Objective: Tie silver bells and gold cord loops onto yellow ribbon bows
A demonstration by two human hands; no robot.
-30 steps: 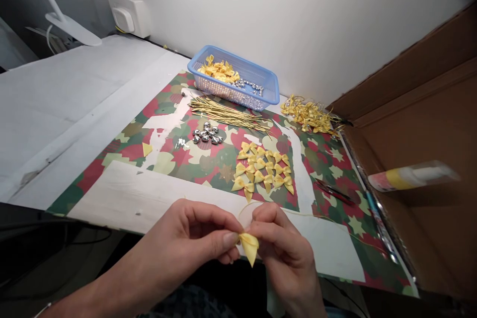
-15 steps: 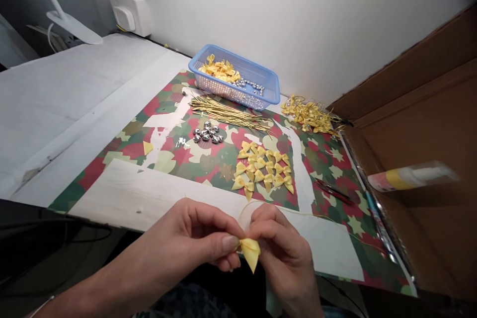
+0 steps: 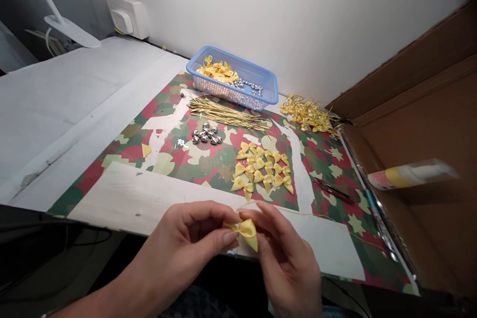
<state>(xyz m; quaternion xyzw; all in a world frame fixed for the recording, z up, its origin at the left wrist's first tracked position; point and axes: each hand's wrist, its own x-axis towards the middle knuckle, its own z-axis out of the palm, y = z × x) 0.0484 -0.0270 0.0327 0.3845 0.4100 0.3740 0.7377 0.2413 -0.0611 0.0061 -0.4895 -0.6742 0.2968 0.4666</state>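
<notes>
A small yellow ribbon bow is held between my hands, just past the table's near edge. My left hand pinches its left side between thumb and forefinger. Curled around the right side is my right hand, its forefinger at the top of the bow and its thumb against the right loop. A thin yellow cord loops behind the bow and trails right across the table. My fingers hide how the cord meets the bow. Several more yellow bows lie in rows beyond my hands.
Silver bells and a bundle of gold cords lie further back. Behind them stands a blue basket with bows and bells. Finished-looking corded bows are heaped near a cardboard box. Dark tweezers or scissors and a pen lie right.
The bow has turned, so its knot and right loop now face up more. My right fingers have spread slightly and shifted along the bow. The cord loop is lower and flatter.
</notes>
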